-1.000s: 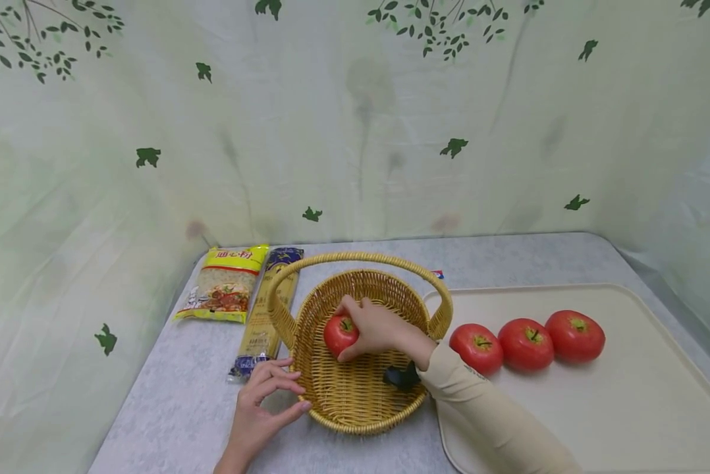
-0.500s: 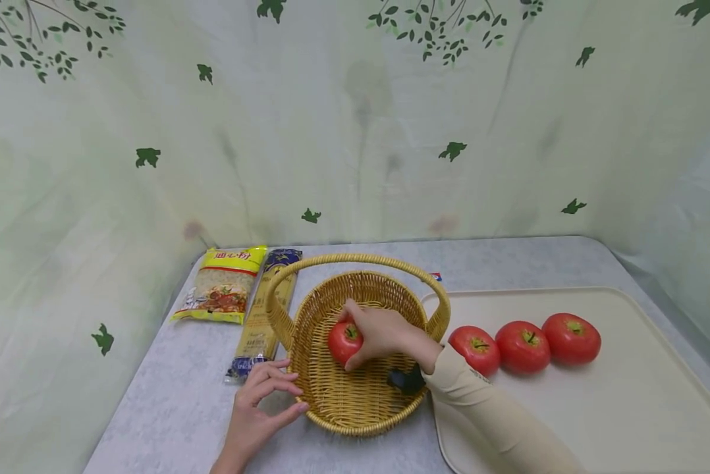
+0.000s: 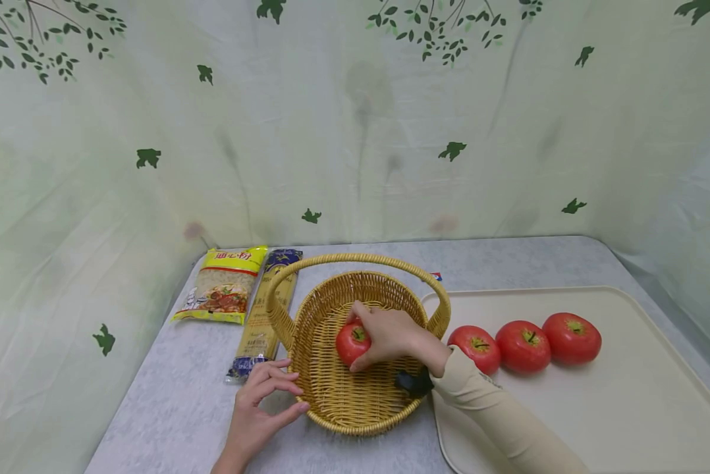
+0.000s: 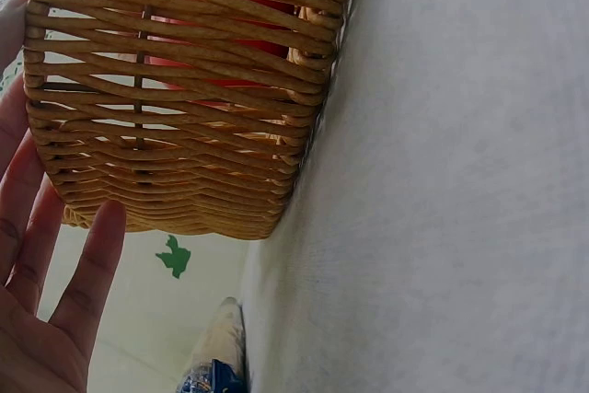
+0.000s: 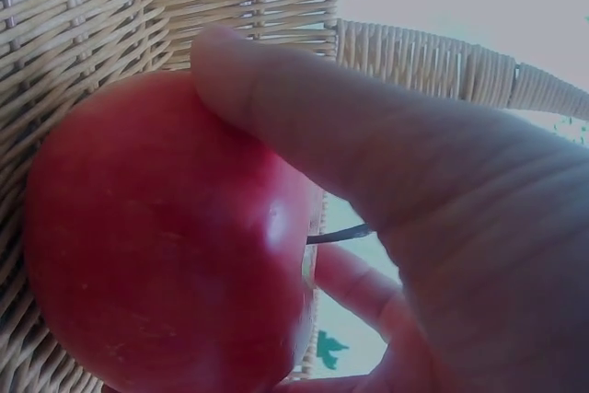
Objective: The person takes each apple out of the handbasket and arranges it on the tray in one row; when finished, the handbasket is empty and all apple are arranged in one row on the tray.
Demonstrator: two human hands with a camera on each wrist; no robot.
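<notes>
In the head view, my right hand [image 3: 387, 336] reaches into a wicker basket [image 3: 361, 424] and grips a red apple [image 3: 350, 345]. Up close in the right wrist view, the apple [image 5: 166, 236] sits low against the basket weave, with its dark stem showing and my thumb lying across its side. My left hand [image 3: 260, 408] is at the basket's left rim, its fingers and thumb spread. Seen in the left wrist view, the fingers of the left hand [image 4: 46, 264] are fairly straight beside the outer weave, and red shows through the gaps of the basket [image 4: 184, 135].
Three red apples [image 3: 522, 345] stand in a row on a cream tray [image 3: 568, 421] right of the basket. To the left lie a yellow bag of pasta [image 3: 224, 284] and a long spaghetti packet [image 3: 263, 329]. An arched handle [image 3: 361, 257] spans the basket.
My right hand has shifted the gripped apple a little to the right and nearer me inside the basket. The left hand stays in nearly the same place at the rim.
</notes>
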